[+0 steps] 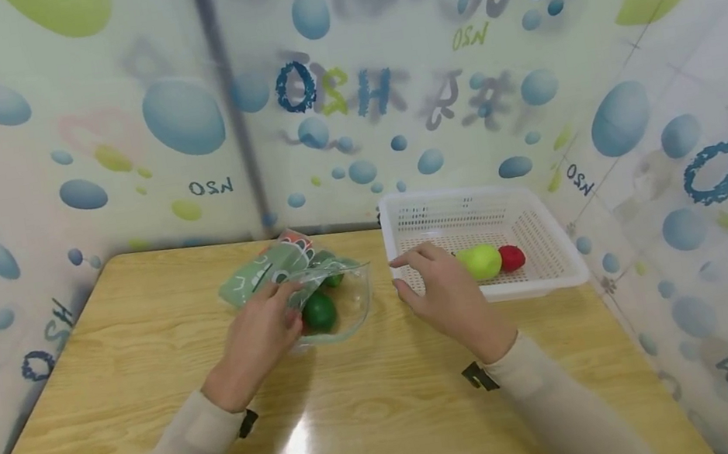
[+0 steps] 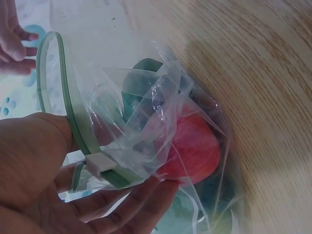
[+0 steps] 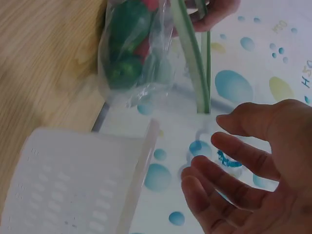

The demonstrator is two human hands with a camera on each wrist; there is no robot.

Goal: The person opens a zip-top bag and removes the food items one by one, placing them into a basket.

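Observation:
My left hand (image 1: pixel 257 341) pinches the mouth edge of a clear zip bag (image 1: pixel 356 308), with the thumb near its green zip strip (image 2: pixel 73 117) and white slider (image 2: pixel 100 164). The bag lies on the table with its mouth spread. Inside are a round dark green fruit or vegetable (image 1: pixel 319 312) and a red fruit (image 2: pixel 195 148); more green pieces show through the plastic in the right wrist view. Between the bag and a white basket (image 1: pixel 535 285), my right hand (image 1: pixel 448 297) hovers beside the basket's left rim, fingers loosely bent and holding nothing.
In the basket lie a yellow-green fruit (image 1: pixel 482 263) and a red one (image 1: pixel 512 258), partly behind my right hand. A green printed section (image 1: pixel 258 274) with a cartoon face extends from the bag's far left. The patterned wall (image 1: pixel 342 175) borders the table's back edge (image 1: pixel 190 247).

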